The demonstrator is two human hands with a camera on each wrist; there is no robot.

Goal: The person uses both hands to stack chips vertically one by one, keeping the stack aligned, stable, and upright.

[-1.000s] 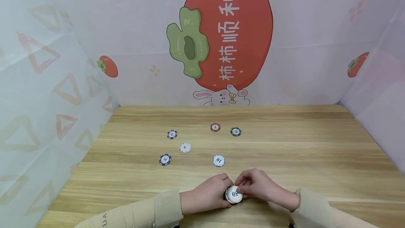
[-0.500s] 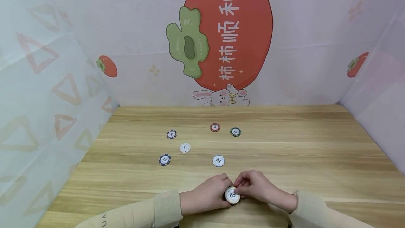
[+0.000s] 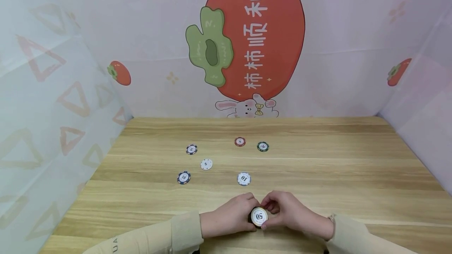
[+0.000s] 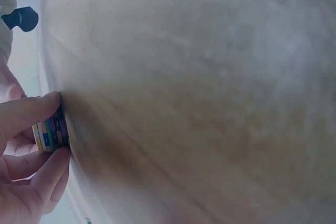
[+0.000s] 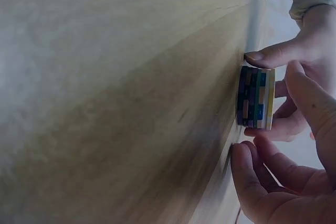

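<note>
A short stack of poker chips (image 5: 254,98) stands on the table near the person, its top chip (image 3: 259,217) white with "50" and a yellowish rim. The left hand (image 3: 234,214) grips the stack from the left, thumb on the near side and fingers on the far side. On the right, the right hand (image 3: 287,213) is spread beside the stack, its thumb and forefinger at the top chip's near and far edges. In the right wrist view its fingertips (image 5: 242,153) look slightly apart from the stack; contact is hard to judge.
Several loose chips lie flat farther back: a white-and-blue 10 chip (image 3: 244,178), a white 5 chip (image 3: 206,164), dark blue chips (image 3: 184,177), a red chip (image 3: 240,141) and a green chip (image 3: 263,146). A printed cloth wall (image 3: 335,50) stands behind the wooden table (image 3: 335,160).
The top 50 chip has slid left, squarely onto the stack, and turned. The right thumb has moved from the chip's face to its near edge. The left hand keeps its grip.
</note>
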